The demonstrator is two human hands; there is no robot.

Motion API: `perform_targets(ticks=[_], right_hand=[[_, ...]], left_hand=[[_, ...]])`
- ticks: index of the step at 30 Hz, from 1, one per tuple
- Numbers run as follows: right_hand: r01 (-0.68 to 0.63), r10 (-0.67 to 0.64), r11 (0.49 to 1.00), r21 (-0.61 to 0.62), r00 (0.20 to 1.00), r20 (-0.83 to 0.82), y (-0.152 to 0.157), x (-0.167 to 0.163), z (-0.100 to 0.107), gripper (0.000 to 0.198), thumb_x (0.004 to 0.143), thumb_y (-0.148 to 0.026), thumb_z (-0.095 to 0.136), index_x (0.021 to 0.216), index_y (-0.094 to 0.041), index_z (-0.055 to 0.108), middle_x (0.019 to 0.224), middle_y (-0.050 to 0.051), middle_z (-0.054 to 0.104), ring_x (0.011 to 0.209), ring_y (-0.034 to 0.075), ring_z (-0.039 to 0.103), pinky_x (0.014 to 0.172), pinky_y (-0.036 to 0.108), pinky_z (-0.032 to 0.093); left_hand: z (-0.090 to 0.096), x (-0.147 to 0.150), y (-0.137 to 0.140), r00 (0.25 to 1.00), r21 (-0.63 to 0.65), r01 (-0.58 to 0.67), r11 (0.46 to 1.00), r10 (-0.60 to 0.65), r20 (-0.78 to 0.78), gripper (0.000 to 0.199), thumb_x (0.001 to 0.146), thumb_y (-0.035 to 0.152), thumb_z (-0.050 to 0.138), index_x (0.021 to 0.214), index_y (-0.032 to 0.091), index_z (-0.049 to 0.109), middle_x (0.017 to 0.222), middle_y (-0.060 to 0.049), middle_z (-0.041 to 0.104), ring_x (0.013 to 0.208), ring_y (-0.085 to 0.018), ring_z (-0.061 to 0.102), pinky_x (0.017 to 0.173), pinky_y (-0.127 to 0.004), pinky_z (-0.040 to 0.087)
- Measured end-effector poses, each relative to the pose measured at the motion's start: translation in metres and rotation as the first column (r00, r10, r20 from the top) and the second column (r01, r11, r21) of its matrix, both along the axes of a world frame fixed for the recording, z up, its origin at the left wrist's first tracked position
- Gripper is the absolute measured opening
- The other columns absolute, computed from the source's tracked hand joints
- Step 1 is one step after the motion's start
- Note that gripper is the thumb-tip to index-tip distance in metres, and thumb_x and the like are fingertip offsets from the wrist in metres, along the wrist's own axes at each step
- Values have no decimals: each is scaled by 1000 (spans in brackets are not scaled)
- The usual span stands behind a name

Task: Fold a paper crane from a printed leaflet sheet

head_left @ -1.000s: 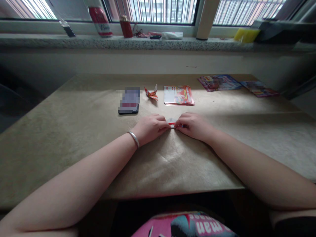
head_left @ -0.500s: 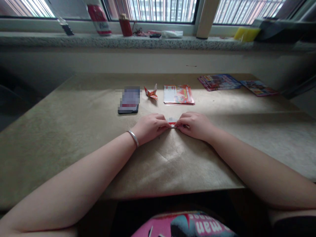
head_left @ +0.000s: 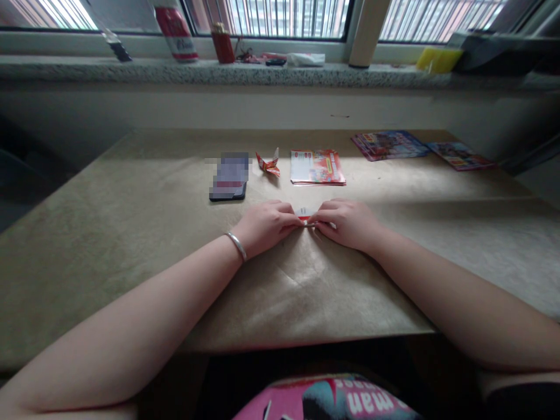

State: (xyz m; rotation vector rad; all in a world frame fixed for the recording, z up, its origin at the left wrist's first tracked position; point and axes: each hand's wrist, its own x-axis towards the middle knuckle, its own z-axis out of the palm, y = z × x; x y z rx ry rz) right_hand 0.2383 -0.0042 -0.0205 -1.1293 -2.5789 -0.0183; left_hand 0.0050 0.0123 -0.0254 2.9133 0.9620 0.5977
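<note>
A small folded piece of paper (head_left: 304, 213), white with a red band, lies on the table between my hands. My left hand (head_left: 272, 224), with a silver bangle at the wrist, pinches its near left edge. From the other side my right hand (head_left: 343, 223) pinches the near right edge, fingertips close to the left ones. Much of the paper is hidden beneath my fingers. Beyond them stands a red and white origami crane (head_left: 268, 165). To its right is a stack of printed red and white paper sheets (head_left: 318, 167).
A phone (head_left: 230, 177), partly blurred, lies left of the crane. Colourful printed leaflets (head_left: 391, 144) rest at the table's back right. On the stone windowsill (head_left: 262, 74) stand a red can (head_left: 176, 33), a red holder (head_left: 223, 45) and a yellow object (head_left: 438, 59).
Both hands stay almost in place. The right fingertips have shifted very slightly along the paper's near edge; the other things have not moved.
</note>
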Motion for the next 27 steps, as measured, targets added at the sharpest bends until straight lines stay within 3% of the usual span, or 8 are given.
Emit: perform_targets(ticks=[10,21,27], right_hand=[[-7,6,1000,9,999,33,-1,-1,1,24,89,-26,55,101,-30,75,92,3,70,85,19,60,64,29,36],[23,-28,997,-74,997,-69,3,-2,-4,21,88,-24,55,91,-26,75,90,2,70,84,18,61,68,28,40],[-10,9,1000,20,999,33,-1,-2,-2,23,91,-25,51,98,-26,74,92,3,71,85,19,59,64,30,35]], left_hand=[[2,2,-2,999,11,-23,1000,23,-48,22,94,27,53,98,27,75,87,-2,69,78,-14,61,68,-25,43],[-1,3,-1,999,-36,-38,999,38,-12,19,90,21,57,95,27,74,85,-2,67,75,-14,59,65,-24,41],[4,7,-7,995,3,-63,998,63,-79,22,93,23,54,98,28,75,89,-3,68,79,-15,59,69,-26,45]])
